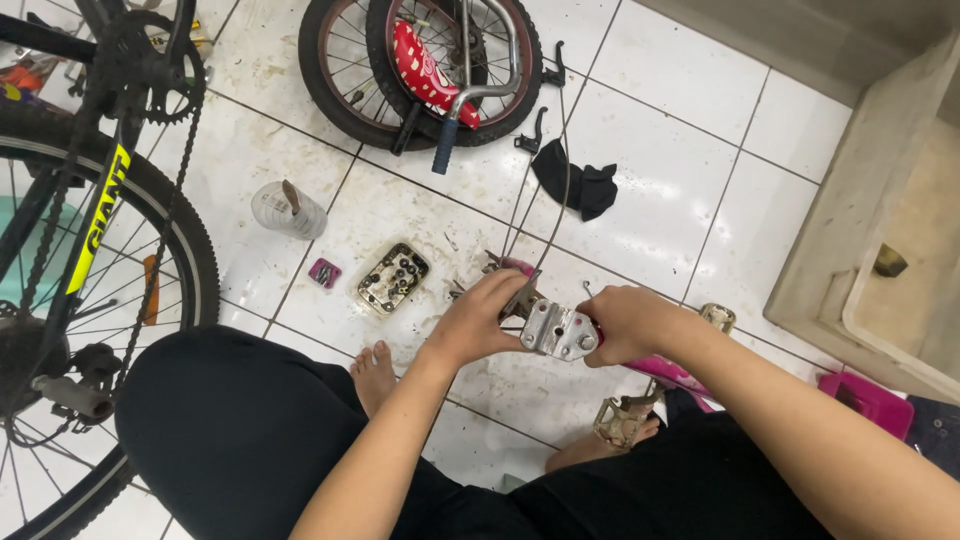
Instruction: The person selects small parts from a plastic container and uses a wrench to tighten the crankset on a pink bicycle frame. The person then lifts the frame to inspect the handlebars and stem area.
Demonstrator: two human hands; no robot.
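Knees in black trousers fill the near edge, and a bare foot (375, 372) rests on the white tile floor (660, 190) between them. Just beyond, both hands meet over a small silver metal bracket (560, 331) with bolts, fixed on a pink bike part (672, 372) that runs to the right under the right forearm. The left hand (480, 320) is closed on a thin grey tool (521, 297) whose tip sits at the bracket's left edge; the right hand (625, 322) is clamped around the bracket's right side and holds it steady above the floor. I judge the step to be work on the bracket's bolts, about in the middle, because the bolts are in place. The next move calls for a firm hold by the right hand and a careful, straight turn of the tool, so that it does not slip.

A pedal (622, 420) lies near the right leg. Farther left, a tray of small parts (393, 279) and a clear bottle (288, 210) stand on the floor, beside a big black wheel (150, 290). Far away lie a black rag (578, 183) and a small wheel (420, 70).
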